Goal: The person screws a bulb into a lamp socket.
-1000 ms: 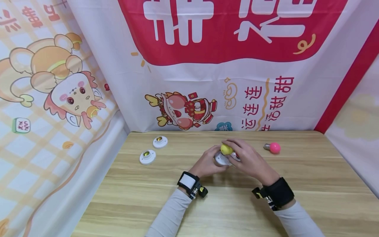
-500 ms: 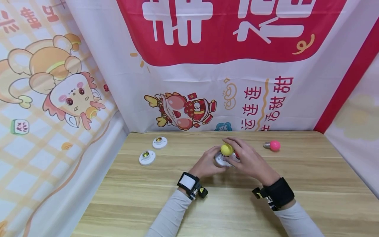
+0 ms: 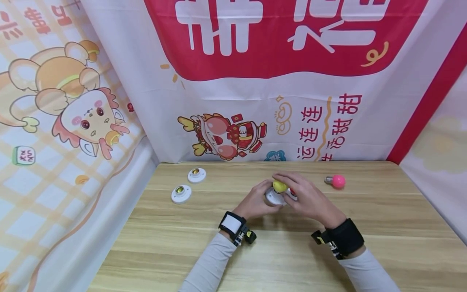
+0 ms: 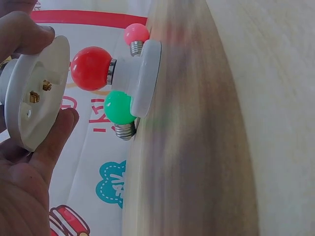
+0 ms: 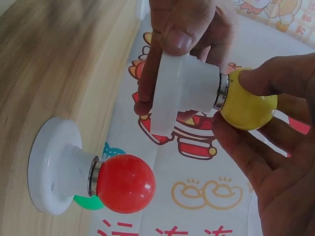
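My left hand (image 3: 254, 201) grips a white lamp holder (image 5: 189, 91) by its round base, raised off the table. Its underside with brass screws faces the left wrist view. A yellow bulb (image 5: 248, 105) sits in the mouth of that holder, a strip of its metal collar showing. Thumb and fingers of my right hand (image 3: 308, 198) pinch the bulb's round glass. Just beyond, a red bulb (image 5: 125, 184) stands in a second white holder (image 5: 54, 167) on the table. Behind that lies a green bulb (image 4: 119, 107), its threaded base showing and part of its glass hidden.
Two more white holders, a rear one (image 3: 197, 175) and a nearer one (image 3: 181, 194), stand at the left with brass insides showing. A pink bulb (image 3: 338, 181) lies at the right. Printed cloth (image 3: 226, 93) hangs along the back edge of the wooden table (image 3: 175, 251).
The fingers of my right hand have shifted round the yellow bulb and now cover more of it than half a second ago. My left hand and the holder stay nearly in place.
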Tool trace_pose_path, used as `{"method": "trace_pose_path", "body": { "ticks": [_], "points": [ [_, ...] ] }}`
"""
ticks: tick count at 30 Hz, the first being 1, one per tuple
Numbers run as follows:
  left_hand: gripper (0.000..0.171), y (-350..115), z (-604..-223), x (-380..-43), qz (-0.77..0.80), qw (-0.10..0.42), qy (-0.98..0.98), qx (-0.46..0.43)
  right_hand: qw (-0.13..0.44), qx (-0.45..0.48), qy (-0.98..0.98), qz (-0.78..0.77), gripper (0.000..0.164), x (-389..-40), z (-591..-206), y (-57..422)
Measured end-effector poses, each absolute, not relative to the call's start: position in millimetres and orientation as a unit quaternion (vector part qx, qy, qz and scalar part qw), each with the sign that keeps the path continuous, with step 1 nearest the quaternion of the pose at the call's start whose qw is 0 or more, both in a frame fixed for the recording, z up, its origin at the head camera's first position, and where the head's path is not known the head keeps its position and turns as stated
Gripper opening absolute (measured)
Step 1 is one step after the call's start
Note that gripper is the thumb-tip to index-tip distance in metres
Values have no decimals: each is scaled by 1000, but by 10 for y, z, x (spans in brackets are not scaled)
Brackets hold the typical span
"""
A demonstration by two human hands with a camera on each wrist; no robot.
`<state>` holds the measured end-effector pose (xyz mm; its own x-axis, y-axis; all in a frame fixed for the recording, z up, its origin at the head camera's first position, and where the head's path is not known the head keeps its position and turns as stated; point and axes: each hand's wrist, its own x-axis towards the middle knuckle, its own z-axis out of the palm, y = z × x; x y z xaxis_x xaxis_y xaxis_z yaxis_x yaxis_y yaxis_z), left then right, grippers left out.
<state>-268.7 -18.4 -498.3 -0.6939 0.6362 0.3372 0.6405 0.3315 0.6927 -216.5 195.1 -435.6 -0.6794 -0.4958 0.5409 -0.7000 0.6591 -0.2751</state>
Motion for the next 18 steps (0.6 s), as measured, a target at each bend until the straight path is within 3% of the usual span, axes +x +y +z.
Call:
{"method": "trace_pose_path", "body": {
  "ticks": [18],
  "points": [
    [71, -188, -4972, -2667, -423, 7, -817, -391, 253, 317, -888, 215, 55, -2174, -4373, 1925]
  ]
}}
